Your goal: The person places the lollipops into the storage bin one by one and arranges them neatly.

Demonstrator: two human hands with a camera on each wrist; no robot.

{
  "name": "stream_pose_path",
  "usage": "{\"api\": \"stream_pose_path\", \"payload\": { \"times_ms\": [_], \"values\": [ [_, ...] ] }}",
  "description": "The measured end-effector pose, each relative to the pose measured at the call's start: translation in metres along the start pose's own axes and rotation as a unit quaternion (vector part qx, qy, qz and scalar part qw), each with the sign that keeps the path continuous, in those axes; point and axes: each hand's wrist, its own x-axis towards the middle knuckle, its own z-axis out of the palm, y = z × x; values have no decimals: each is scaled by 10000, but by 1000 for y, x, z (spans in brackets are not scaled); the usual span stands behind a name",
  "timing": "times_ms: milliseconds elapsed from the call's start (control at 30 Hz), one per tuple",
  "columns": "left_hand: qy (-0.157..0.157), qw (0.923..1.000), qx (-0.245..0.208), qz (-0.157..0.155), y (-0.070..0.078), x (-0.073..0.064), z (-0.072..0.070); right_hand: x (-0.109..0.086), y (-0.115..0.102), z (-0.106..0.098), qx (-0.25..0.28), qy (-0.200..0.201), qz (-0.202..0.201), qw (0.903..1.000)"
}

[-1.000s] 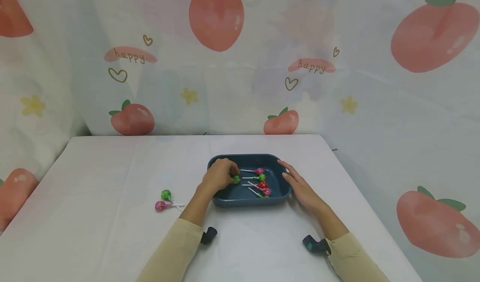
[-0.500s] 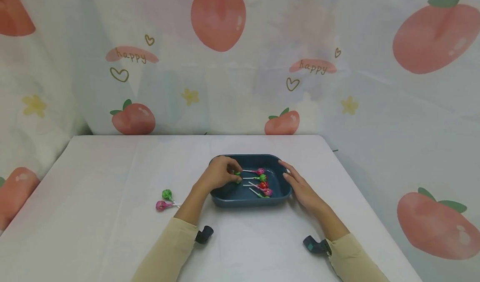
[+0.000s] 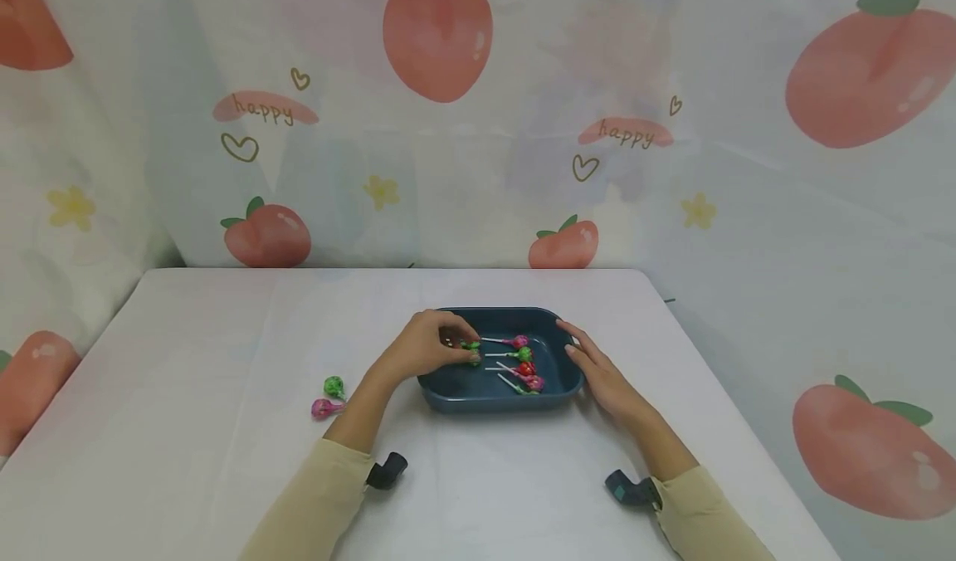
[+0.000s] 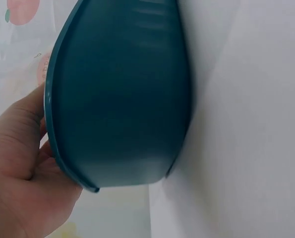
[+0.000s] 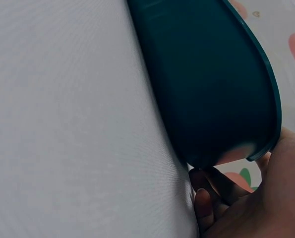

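A dark blue tray (image 3: 500, 402) sits on the white table with several lollipops in it. My left hand (image 3: 418, 347) reaches over its left end, thumb and fingers pinching a green lollipop (image 3: 474, 359) whose stick is hidden. To the right lie pink (image 3: 520, 341), green (image 3: 524, 353) and red (image 3: 526, 368) lollipops, their sticks pointing left. My right hand (image 3: 608, 378) holds the tray's right end. In the right wrist view, fingers (image 5: 204, 203) curl beside the tray's outer wall (image 5: 211, 89). In the left wrist view, the wall (image 4: 117, 99) hides the left fingertips.
Left of the tray, a green lollipop (image 3: 334, 387) and a pink lollipop (image 3: 324, 409) lie on the tablecloth (image 3: 187, 412), their sticks hidden behind the left forearm. A fruit-patterned curtain (image 3: 478, 171) stands behind the table. Dark wrist cameras (image 3: 388, 470) sit at both cuffs.
My left wrist and forearm have swung left and down, while the fingertips stay around the green lollipop, which shifted slightly right. The right hand keeps its place on the tray.
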Motion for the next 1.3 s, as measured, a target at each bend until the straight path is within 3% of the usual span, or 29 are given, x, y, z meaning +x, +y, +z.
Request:
{"api": "stream_pose_path", "payload": {
  "times_ms": [400,667,1100,1300],
  "values": [
    [-207,9995,-130,176,-3,-30,-23,1,2,1,31,-26,-59,10000],
    [-22,9997,127,200,-11,-50,-41,2,2,1,-42,16,-26,10000],
    [-65,9984,326,-450,-39,-82,-69,0,3,0,139,-43,-89,9999],
    [-294,9970,316,-637,-54,-100,-84,2,2,2,205,-23,-44,9998]
  ]
}}
